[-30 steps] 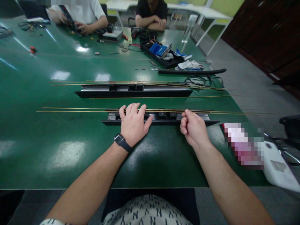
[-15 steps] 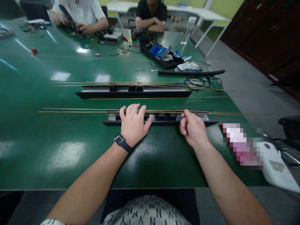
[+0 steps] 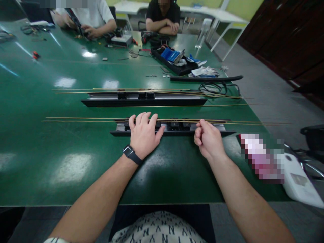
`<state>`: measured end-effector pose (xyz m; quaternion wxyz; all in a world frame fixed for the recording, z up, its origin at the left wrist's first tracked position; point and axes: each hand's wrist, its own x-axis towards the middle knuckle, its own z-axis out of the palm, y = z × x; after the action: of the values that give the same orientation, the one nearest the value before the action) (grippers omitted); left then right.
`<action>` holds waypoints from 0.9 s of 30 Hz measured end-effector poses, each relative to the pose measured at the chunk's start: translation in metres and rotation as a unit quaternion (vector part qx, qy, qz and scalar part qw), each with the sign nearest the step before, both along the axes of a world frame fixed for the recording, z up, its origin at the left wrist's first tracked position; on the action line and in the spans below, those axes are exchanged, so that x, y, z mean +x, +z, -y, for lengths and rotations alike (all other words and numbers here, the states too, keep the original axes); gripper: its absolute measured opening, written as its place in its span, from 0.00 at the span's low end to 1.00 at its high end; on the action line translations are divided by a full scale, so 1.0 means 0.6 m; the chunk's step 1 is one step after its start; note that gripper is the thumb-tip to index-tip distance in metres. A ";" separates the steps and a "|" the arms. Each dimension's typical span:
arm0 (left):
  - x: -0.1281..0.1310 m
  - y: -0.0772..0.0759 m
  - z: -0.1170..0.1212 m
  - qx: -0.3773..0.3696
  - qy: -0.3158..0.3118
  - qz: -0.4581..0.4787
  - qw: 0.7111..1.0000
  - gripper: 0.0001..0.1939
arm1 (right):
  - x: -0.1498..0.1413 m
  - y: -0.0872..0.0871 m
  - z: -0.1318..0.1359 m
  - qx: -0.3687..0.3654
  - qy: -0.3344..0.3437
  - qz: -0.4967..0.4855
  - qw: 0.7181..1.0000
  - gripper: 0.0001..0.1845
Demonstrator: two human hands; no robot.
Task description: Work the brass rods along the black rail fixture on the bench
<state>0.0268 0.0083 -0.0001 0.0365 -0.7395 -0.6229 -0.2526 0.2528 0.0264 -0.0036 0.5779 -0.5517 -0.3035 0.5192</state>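
- Left hand [image 3: 143,136] lies open across the thin rods [image 3: 76,121]; right hand [image 3: 209,138] pinches them.
- Rods run along the black rail [image 3: 177,133] on the tabletop [image 3: 177,175].
- Apparently a lining-up step; next move calls for gentle, even pressure.

Your left hand [image 3: 144,135] lies over the near rail [image 3: 174,133] and its thin rods [image 3: 83,118], fingers spread. Your right hand [image 3: 209,136] curls at the rail's right part, fingertips at the rods. Beyond them, the far rail [image 3: 144,102] lies on the green table [image 3: 101,162], with more rods along it. Across the table, a person in white [image 3: 86,17] handles a dark tool [image 3: 73,18].
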 end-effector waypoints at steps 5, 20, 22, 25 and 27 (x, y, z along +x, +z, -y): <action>0.000 0.001 0.000 -0.003 0.000 -0.002 1.000 0.22 | 0.002 -0.002 -0.001 -0.002 0.000 0.005 1.000 0.16; -0.001 -0.001 -0.002 -0.002 0.001 0.002 1.000 0.22 | 0.003 -0.001 0.001 0.007 0.026 0.024 0.999 0.16; -0.001 -0.001 -0.002 0.000 0.002 0.002 1.000 0.22 | 0.003 -0.002 0.001 0.007 0.022 0.021 1.000 0.16; 0.000 -0.001 -0.001 0.001 0.001 0.001 1.000 0.22 | 0.003 -0.003 0.001 0.009 0.016 0.016 1.000 0.17; 0.000 -0.001 -0.001 0.000 0.001 0.004 1.000 0.22 | 0.004 -0.004 0.000 0.008 0.012 0.010 1.000 0.17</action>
<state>0.0266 0.0088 -0.0004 0.0346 -0.7381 -0.6236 -0.2553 0.2549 0.0262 -0.0059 0.5728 -0.5487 -0.3202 0.5180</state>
